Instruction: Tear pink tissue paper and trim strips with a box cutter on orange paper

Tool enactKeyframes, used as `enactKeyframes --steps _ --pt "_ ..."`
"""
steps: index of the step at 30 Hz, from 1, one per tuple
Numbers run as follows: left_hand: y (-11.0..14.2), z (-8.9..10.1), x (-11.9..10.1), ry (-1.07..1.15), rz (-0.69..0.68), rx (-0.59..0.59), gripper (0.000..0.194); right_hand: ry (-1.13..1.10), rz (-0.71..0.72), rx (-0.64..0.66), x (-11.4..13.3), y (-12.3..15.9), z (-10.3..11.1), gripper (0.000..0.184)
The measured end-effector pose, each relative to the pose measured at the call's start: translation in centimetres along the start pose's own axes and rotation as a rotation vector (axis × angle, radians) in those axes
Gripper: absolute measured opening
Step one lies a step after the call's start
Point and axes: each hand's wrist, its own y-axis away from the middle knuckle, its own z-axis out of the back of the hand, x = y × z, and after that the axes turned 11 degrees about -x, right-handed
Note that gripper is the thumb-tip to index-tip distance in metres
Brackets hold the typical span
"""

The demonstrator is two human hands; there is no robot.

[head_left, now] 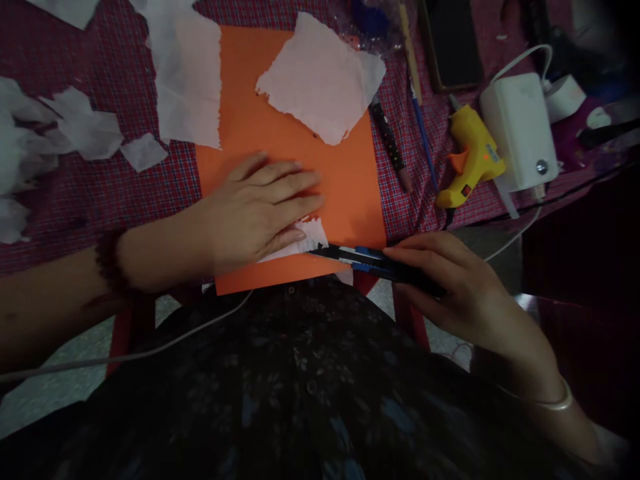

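In the head view, the left hand (257, 213) is laid flat and palm down, its fingers stretched out and held nearly together; nothing is gripped in it. Under its palm and thumb a small torn piece of white paper (314, 233) is pressed against an orange sheet (350, 193), which is spread beneath the hand and out beyond its fingertips. By the right hand (465, 287) a blue-and-black cutter (373, 260) is grasped, the fingers and thumb closed around its handle. Its tip is directed toward the left hand and brought to the lower edge of that small piece, just beside the left thumb; whether the tip is set over or under the paper cannot be told.

Beyond the left fingertips, a large torn piece (320, 77) is laid on the orange sheet, and a tall white piece (187, 87) overlaps the sheet's left edge. To the left of that hand, loose scraps (90, 127) are scattered on the checked cloth (165, 193). Beyond the right hand, a yellow glue gun (470, 153) is seen beside a white box (520, 130), and a dark pen (390, 147) is placed along the sheet's right edge.
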Motion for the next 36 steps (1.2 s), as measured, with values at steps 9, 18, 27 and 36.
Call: enactKeyframes --steps 9,18,27,36 --pt "0.7 -0.8 0.2 -0.028 -0.008 -0.026 0.051 0.017 0.023 0.005 -1.0 -1.1 -0.2 0.040" --pt "0.5 0.0 -0.5 0.022 0.040 -0.009 0.046 0.008 0.032 0.048 -1.7 -2.0 0.7 0.050" --pt "0.3 -0.1 -0.4 0.060 0.076 -0.030 0.050 0.020 0.072 0.041 -1.6 -2.9 1.1 0.047" --pt "0.2 -0.1 -0.4 -0.004 0.043 -0.017 0.047 -0.016 0.069 0.057 -1.7 -3.6 0.1 0.047"
